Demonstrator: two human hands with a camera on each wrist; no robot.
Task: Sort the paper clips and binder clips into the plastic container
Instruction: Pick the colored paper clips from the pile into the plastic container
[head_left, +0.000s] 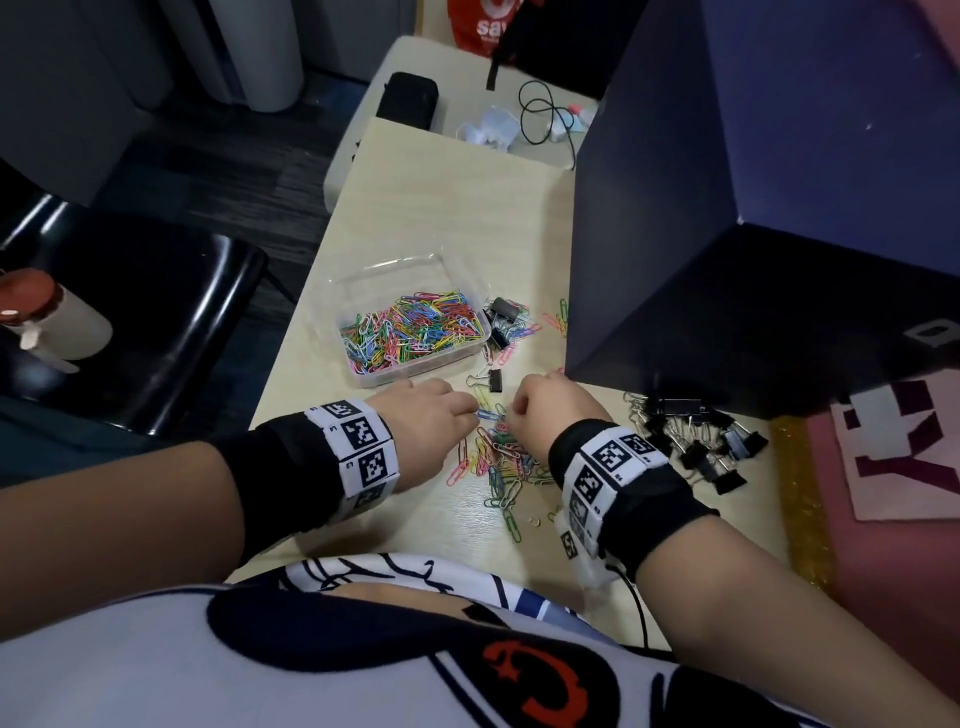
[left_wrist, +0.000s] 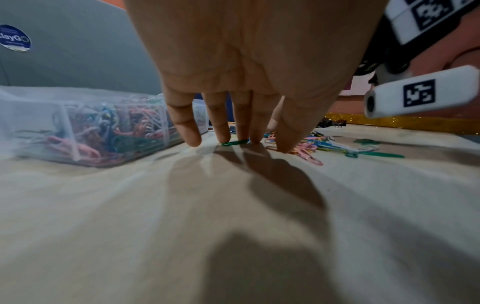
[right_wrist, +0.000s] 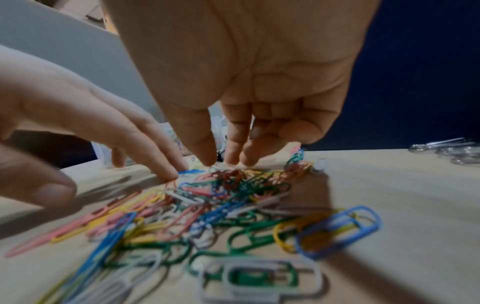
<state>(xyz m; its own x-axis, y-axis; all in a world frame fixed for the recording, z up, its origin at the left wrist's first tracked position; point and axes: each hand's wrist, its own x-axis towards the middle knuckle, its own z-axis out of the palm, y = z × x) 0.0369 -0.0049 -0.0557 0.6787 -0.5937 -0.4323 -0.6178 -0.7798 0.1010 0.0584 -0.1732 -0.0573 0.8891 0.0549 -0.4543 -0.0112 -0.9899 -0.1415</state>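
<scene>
While the plastic container (head_left: 363, 299), at ten o'clock from the hands, already holds many paper clips, we judge gathering underway: left hand (head_left: 423, 413) presses straight fingers on a green clip (left_wrist: 235, 142); right hand (head_left: 550, 410) pinches into the loose pile (head_left: 501, 462). Binder clips (head_left: 701, 441) wait at three o'clock. Next: lift, carry over.

- From my head view, both the left hand (head_left: 423, 415) and the right hand (head_left: 553, 410) hide their own fingertips.
- The nearest paper clips (right_wrist: 259, 277) smear into blur on my right wrist feed.
- I can't tell whether the right hand pinches anything.
</scene>
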